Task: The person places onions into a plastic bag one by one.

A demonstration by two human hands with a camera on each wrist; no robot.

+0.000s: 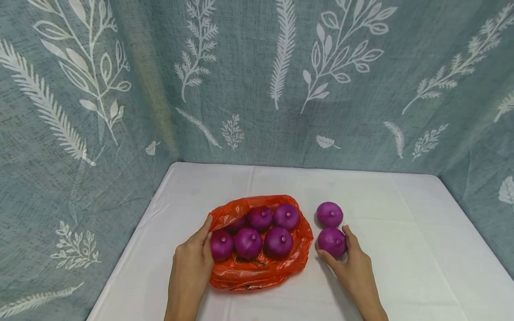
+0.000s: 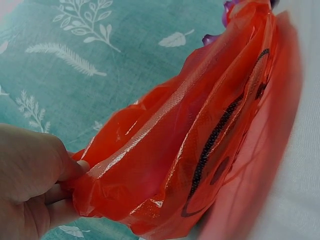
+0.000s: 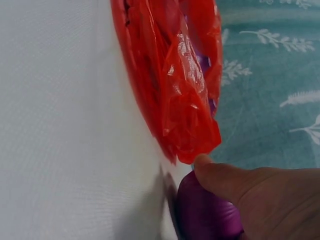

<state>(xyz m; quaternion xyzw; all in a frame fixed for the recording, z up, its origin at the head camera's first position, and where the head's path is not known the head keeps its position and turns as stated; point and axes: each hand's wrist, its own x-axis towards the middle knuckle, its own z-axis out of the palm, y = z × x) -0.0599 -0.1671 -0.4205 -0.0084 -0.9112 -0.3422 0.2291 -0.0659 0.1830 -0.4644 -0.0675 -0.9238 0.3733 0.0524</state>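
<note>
A red plastic bag point(image 1: 257, 272) lies open on the white table, with several round purple onion-like balls point(image 1: 248, 243) inside, each with a small pale nub. My left hand point(image 1: 191, 263) pinches the bag's left rim between thumb and fingers; in the left wrist view the bag point(image 2: 150, 165) is drawn taut from that hand. Right of the bag, my right hand point(image 1: 353, 263) grips a purple ball point(image 1: 331, 242) with its thumb on the near side and fingers on the far side. Another purple ball point(image 1: 329, 214) sits just behind it. The right wrist view shows the gripped ball point(image 3: 205, 210) beside the bag.
A white cloth covers the table point(image 1: 409, 240). Behind it and along both sides hangs a blue-green curtain point(image 1: 249, 80) with white leaf prints. Dark printing point(image 1: 250, 261) shows on the bag's near part.
</note>
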